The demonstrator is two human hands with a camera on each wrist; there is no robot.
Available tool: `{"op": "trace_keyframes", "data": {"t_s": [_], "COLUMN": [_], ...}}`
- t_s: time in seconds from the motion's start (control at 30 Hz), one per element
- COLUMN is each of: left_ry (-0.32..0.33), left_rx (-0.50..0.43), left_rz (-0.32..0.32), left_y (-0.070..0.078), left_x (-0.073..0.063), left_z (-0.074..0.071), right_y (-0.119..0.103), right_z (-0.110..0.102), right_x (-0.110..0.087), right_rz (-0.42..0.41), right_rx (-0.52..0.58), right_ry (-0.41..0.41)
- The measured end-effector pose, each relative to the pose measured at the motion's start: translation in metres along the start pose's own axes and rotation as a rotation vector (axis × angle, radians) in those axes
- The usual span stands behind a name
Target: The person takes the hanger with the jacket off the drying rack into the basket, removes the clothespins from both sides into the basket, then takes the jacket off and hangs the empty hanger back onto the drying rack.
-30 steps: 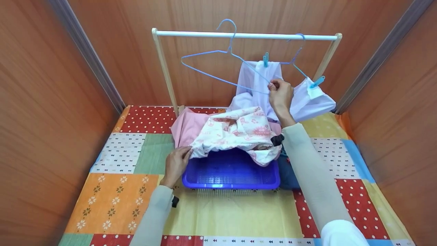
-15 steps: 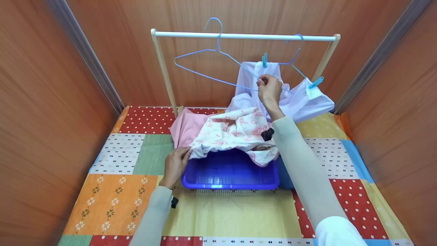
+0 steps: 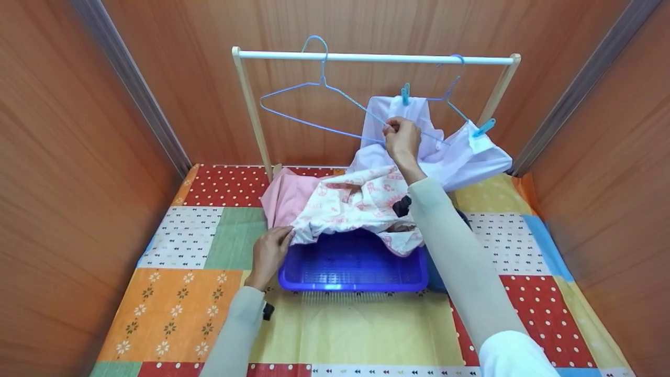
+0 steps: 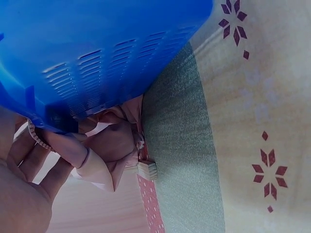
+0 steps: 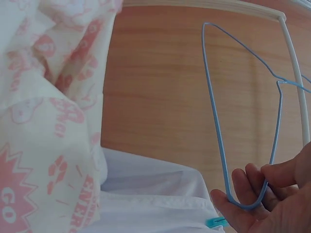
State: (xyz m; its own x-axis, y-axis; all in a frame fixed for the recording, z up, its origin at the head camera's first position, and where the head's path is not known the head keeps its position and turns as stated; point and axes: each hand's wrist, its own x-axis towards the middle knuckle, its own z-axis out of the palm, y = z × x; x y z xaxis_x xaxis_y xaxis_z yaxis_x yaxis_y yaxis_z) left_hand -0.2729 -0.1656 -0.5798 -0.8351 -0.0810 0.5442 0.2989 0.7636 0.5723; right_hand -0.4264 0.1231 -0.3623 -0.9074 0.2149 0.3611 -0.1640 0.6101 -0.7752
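My right hand point(image 3: 403, 139) pinches the right end of a blue wire hanger point(image 3: 323, 70); the right wrist view shows thumb and fingers round its bent corner. The hanger's hook now loops over the white bar point(image 3: 282, 54) of a small rack. At the left rim of a blue plastic basket point(image 3: 353, 287), my left hand point(image 3: 269, 254) pinches the edge of a white cloth with pink print point(image 3: 335, 209). That cloth drapes over the basket's back part, beside a pink cloth point(image 3: 290, 193). In the left wrist view, the left fingertips are partly hidden beside the basket.
A sheer white garment point(image 3: 398, 125) hangs from a second hanger point(image 3: 458, 110) at the right, held by teal clothespins point(image 3: 484, 127). Dark blue fabric point(image 3: 436, 269) lies right of the basket. Wooden panels point(image 3: 57, 157) enclose the patchwork-covered surface point(image 3: 356, 330) on three sides.
My right hand has carried the hanger left along the bar, then slightly down. The hook, earlier raised with its tip above the bar, now sits over it. My left hand stays put.
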Motion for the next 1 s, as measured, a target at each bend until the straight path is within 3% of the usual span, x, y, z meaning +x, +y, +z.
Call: {"op": "trace_keyframes", "data": {"t_s": [0.67, 1.0], "left_ry": [0.017, 0.025], "left_rx": [0.001, -0.008], "left_rz": [0.006, 0.007], "left_y": [-0.001, -0.001], "left_x": [0.001, -0.001], "left_z": [0.002, 0.002], "right_y": [0.007, 0.015], "right_z": [0.02, 0.018], "right_x": [-0.008, -0.011], "right_rz": [-0.012, -0.043], "right_rx": [-0.001, 0.016], "right_ry": [-0.058, -0.126]}}
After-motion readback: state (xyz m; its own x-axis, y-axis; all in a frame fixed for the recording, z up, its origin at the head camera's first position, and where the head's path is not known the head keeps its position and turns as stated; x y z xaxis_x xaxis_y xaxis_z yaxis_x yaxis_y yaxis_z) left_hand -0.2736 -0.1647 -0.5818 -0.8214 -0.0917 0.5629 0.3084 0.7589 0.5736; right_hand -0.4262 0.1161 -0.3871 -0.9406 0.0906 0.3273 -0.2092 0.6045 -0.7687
